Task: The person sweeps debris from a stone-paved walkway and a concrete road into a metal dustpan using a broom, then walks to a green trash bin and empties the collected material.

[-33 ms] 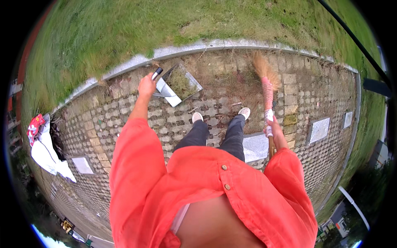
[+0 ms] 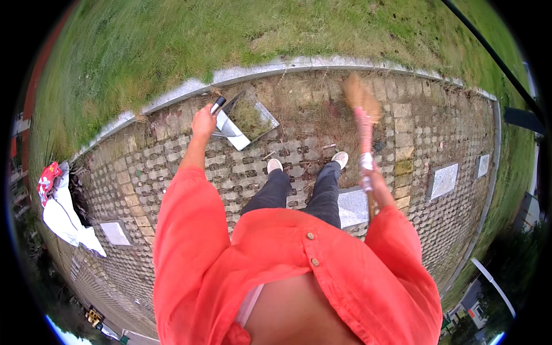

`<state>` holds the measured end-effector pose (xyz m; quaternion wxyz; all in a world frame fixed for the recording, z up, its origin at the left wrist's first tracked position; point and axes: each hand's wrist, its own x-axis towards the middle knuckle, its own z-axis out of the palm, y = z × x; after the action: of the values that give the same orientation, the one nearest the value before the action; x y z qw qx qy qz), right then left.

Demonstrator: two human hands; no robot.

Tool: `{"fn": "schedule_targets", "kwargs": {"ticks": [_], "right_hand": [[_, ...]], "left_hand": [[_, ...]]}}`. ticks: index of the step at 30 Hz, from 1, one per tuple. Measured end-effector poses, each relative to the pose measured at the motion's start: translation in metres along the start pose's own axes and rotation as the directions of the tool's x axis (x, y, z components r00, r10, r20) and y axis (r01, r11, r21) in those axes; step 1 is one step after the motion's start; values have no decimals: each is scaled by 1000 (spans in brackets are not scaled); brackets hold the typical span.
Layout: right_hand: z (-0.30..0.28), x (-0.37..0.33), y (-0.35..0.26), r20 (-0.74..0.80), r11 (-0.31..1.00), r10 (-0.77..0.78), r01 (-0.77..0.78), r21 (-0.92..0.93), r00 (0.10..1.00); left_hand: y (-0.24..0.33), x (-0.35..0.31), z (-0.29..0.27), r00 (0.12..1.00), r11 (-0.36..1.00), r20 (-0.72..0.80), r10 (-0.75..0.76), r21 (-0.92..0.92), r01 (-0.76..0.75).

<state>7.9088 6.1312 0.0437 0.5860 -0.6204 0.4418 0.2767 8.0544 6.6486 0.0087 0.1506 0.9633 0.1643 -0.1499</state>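
Note:
My left hand is closed round the handle of a metal dustpan, gripping just below its black end. Cut grass and dry debris lie inside the pan, which rests on the paving ahead and to the left of my feet. On the right, my right hand grips the wrapped handle of a straw broom. The broom's bristles point away from me over the paving near the kerb, smeared by motion. The broom stands apart from the dustpan.
A stone kerb curves between the paving and the grass. Light stone slabs are set in the pavement. At the far left lies a white sack with a red bag. My shoes stand between dustpan and broom.
The broom has swung slightly to the left with my right hand. My left hand and the dustpan have barely moved.

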Motion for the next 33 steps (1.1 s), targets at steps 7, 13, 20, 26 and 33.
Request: {"fn": "schedule_targets", "kwargs": {"ticks": [7, 13, 20, 26, 33], "right_hand": [[156, -112, 39, 446, 981, 157, -85, -176, 881], [64, -211, 61, 471, 978, 164, -207, 40, 867], [-74, -200, 95, 69, 953, 221, -230, 198, 973], [-49, -118, 162, -78, 921, 308, -277, 274, 948], [86, -177, 169, 495, 969, 205, -246, 19, 845]], "left_hand": [[7, 18, -4, 997, 997, 38, 64, -45, -62], [-20, 1, -12, 984, 986, 125, 130, -120, -115], [-46, -68, -25, 982, 988, 117, 147, -67, -140], [-73, -94, 15, 993, 996, 77, 87, 9, -87], [-67, -148, 30, 998, 999, 58, -27, -45, 29]]}}
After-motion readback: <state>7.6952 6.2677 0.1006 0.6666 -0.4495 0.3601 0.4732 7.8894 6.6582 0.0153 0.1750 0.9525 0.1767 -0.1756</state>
